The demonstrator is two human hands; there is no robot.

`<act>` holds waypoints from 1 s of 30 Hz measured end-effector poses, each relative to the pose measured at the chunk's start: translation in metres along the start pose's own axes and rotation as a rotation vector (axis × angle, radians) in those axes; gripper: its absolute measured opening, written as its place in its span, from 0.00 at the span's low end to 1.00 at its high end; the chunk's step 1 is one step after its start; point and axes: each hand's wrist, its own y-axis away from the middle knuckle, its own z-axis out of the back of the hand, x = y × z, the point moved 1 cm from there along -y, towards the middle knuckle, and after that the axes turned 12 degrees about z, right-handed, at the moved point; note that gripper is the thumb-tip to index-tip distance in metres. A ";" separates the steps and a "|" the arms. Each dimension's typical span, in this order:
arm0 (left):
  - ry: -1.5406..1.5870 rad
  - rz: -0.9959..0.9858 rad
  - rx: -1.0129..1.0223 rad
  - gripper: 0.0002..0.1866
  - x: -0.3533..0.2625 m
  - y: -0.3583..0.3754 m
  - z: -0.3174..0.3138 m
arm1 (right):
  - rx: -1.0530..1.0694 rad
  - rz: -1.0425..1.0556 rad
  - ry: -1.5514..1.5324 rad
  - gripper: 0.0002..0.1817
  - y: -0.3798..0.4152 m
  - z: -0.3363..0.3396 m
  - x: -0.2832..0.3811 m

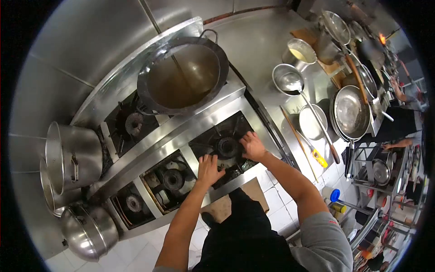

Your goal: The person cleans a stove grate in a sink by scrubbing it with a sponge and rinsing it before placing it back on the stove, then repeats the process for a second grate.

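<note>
Both bare forearms reach forward over the stove. Left hand (209, 168) lies palm down, fingers spread flat on the near edge of the burner well (225, 146). Right hand (253, 146) rests on the well's right side, fingers apart, fingertips just beside the round burner (227, 147) between both hands. Behind, a wok (183, 75) sits tilted.

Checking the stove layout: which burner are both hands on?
The front right burner: left hand and right hand rest on it; the others sit untouched.
</note>
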 end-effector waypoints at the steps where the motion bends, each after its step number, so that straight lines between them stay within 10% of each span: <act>1: -0.007 0.013 0.012 0.32 -0.001 -0.005 -0.002 | -0.024 0.010 -0.011 0.31 -0.002 -0.004 -0.007; 22: 0.130 0.068 -0.017 0.33 0.005 0.011 -0.005 | -0.171 0.059 -0.246 0.35 0.000 -0.005 -0.017; 27: 0.435 0.429 -0.279 0.21 0.051 0.153 0.043 | -0.316 -0.044 -0.248 0.24 0.058 0.042 0.032; 30: 0.453 0.759 -0.081 0.22 0.109 0.306 0.006 | -0.249 -0.115 -0.294 0.18 0.128 0.002 0.079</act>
